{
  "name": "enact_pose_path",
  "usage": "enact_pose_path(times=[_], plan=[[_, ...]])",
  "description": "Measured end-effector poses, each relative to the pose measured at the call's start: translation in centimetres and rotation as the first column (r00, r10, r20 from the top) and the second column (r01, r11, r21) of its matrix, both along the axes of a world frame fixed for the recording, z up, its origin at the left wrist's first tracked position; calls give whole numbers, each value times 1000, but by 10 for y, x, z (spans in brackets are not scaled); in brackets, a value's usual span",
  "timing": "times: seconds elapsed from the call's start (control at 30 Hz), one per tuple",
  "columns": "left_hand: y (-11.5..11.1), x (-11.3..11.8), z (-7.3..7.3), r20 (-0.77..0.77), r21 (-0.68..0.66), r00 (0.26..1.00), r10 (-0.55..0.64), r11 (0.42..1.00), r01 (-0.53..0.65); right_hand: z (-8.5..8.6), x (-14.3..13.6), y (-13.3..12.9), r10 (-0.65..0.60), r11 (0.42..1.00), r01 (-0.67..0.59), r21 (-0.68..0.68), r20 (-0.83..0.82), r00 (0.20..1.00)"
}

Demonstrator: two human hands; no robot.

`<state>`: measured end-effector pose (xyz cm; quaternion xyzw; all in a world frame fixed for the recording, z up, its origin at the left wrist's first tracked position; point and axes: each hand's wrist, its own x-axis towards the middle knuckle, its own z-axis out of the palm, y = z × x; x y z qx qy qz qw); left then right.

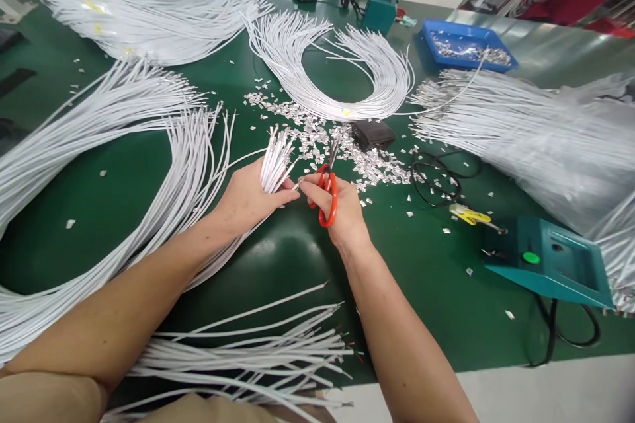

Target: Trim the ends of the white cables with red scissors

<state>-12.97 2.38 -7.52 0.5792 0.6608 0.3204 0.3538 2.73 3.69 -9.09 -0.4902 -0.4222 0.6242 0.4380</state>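
Note:
My left hand is wrapped round a bunch of white cables, their cut ends standing up above the fist. In my right hand sits a pair of scissors with red handles, blades pointing away from me. The right thumb and forefinger pinch close to the left thumb, at the end of one cable; the fine detail there is too small to make out. Beyond both hands lies a scatter of small pale clipped pieces. More loose cable ends lie near my lap.
Large cable bundles lie at the left and back, with a coiled bundle in the middle. At right stand a teal device with a yellow clip, a plastic-wrapped bundle and a blue tray. Other people stand behind the table.

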Motion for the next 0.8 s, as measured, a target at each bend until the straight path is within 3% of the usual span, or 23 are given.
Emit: enact_pose_path(times=[0.23,0.37,0.47,0.57,0.63,0.73,0.8], plan=[[0,1,-2,-22,-17,1000,-7,1000,7,-5,-2,1,-12,1000,11,-11,-12,1000],[2,-3,-2,163,-75,982,-94,991,107,-9,-3,3,37,998,-44,-51,-125,991],[3,-7,-4,387,-134,905,-175,961,243,-11,-1,5,52,996,-59,-66,-94,994],[2,-9,-7,540,-166,822,-178,935,312,-10,4,7,-12,999,15,-39,69,998],[2,-11,-9,567,-173,807,-164,935,311,-8,7,8,-119,993,113,45,153,981],[3,-13,-9,565,-187,810,-158,931,313,-2,10,7,-244,963,222,155,147,959],[5,-14,-9,576,-212,806,-136,927,308,2,9,5,-221,966,199,167,131,966]])
